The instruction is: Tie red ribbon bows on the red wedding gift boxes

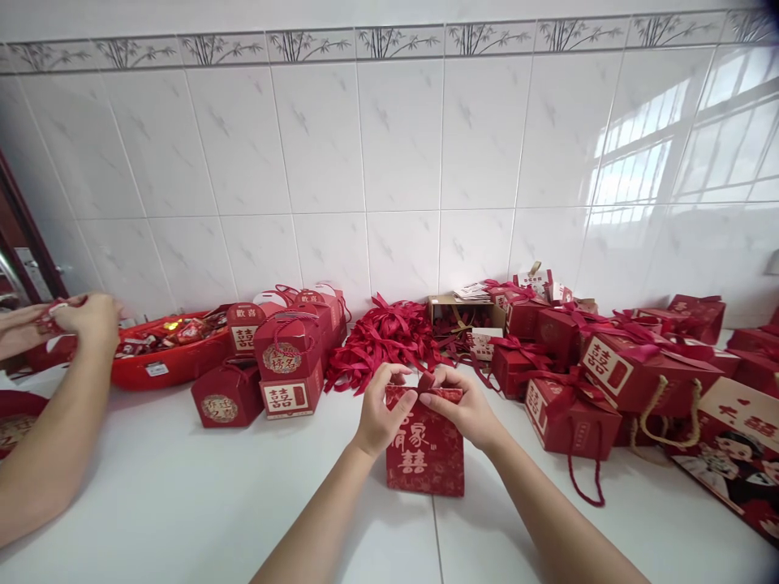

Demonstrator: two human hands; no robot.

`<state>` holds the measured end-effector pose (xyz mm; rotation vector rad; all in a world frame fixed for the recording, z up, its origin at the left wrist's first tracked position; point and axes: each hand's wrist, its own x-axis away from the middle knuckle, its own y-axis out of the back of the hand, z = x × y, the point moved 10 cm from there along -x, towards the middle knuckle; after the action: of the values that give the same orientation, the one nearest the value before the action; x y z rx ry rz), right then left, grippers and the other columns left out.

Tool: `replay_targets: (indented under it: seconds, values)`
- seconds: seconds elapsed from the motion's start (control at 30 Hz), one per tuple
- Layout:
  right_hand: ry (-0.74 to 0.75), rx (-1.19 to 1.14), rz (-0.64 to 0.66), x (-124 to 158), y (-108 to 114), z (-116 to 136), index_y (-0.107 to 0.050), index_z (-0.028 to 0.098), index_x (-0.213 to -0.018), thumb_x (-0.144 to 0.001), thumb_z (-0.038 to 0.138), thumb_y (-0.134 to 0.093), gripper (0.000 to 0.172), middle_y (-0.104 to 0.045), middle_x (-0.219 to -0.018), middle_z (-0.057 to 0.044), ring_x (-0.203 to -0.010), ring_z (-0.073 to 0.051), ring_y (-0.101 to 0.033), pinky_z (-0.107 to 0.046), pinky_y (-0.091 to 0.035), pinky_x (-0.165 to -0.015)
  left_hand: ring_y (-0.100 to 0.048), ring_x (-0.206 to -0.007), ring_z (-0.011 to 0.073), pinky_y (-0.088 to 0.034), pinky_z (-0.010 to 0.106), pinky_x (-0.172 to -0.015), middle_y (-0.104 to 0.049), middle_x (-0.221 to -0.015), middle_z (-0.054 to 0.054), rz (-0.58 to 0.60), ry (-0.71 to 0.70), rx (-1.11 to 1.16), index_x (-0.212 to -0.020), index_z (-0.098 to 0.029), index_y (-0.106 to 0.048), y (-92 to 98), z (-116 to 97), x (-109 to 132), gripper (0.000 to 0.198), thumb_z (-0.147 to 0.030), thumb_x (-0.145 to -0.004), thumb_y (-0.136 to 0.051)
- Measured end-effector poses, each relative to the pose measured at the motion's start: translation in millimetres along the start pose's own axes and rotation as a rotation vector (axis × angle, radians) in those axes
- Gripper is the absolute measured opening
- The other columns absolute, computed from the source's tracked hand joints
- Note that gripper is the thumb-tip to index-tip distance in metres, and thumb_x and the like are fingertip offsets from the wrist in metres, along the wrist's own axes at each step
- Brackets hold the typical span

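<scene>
A red gift bag with pale characters stands upright on the white table in front of me. At its top edge a dark red ribbon shows between my fingers. My left hand is closed in a pinch at the ribbon's left side, its thumb against the bag's upper front. From the right, my right hand pinches the ribbon too, with the thumb pressed near the bag's top edge. The far fingers of both hands are partly hidden behind the bag.
Another person's hands are at the left, near a red basin of wrapped sweets. Stacked red boxes, a heap of red ribbons and an open carton line the wall. Many ribboned boxes crowd the right.
</scene>
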<state>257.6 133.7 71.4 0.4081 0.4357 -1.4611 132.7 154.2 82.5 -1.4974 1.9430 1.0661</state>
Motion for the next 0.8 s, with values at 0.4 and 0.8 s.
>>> replay_targets:
  seconds: [0.4,0.8]
  values:
    - [0.025,0.178,-0.007,-1,9,1,-0.057,0.017,-0.061,-0.068,0.038,-0.074,0.027,-0.052,-0.064,0.002,-0.059,-0.011,-0.047,-0.025,-0.040,-0.057,-0.051,-0.082,0.0190,-0.042,0.034,-0.079,-0.049,-0.094,0.006,-0.120,-0.068,0.009,-0.122,-0.018,-0.033,8.7,10,6,0.046,-0.051,-0.090,-0.032]
    - [-0.063,0.486,-0.044,14,13,19,-0.063,0.019,-0.072,-0.069,0.044,-0.070,0.026,-0.061,-0.070,0.000,-0.067,-0.015,-0.055,-0.025,-0.045,-0.062,-0.050,-0.058,0.0157,-0.041,0.030,-0.060,-0.051,-0.067,-0.002,-0.165,0.409,-0.024,-0.096,-0.021,-0.047,21.6,106,24,0.032,-0.048,-0.090,-0.031]
